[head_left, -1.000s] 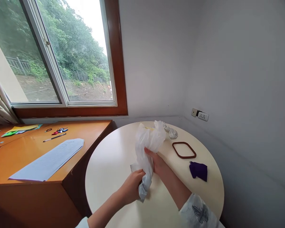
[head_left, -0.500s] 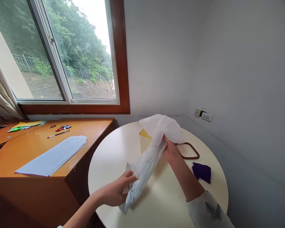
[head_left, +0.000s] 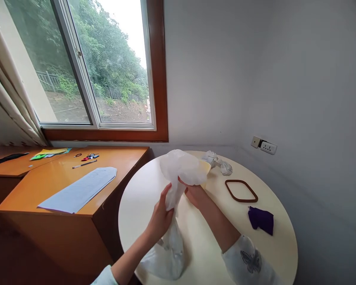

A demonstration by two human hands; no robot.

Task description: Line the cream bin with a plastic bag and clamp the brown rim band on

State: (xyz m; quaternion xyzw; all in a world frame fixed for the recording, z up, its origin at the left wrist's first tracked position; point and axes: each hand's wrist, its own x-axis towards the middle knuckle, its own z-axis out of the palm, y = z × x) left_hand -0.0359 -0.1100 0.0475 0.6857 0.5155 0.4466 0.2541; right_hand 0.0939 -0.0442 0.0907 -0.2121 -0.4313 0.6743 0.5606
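A white translucent plastic bag (head_left: 173, 253) is gathered between my two hands above the round table. My left hand (head_left: 161, 213) closes round its narrow middle, thumb on the near side. Just above and to the right, my right hand (head_left: 192, 194) grips the bag under its puffed-out upper end; some of those fingers are hidden. The lower end of the bag hangs toward me, spread wide near the table's front. Behind the bag's upper end, a pale yellow container (head_left: 206, 168) shows only partly.
On the round white table (head_left: 219, 237) lie a brown rounded-square frame (head_left: 241, 201), a purple cloth (head_left: 261, 219) and a crumpled plastic bag (head_left: 225, 168). The wooden desk (head_left: 124, 162) at left holds papers (head_left: 80, 190), a pen (head_left: 84, 164) and keys (head_left: 90, 157).
My left hand has moved up the bag, close to my right hand. The bag's top has shifted left, and its lower end has spread out. The crumpled bag behind has come into view.
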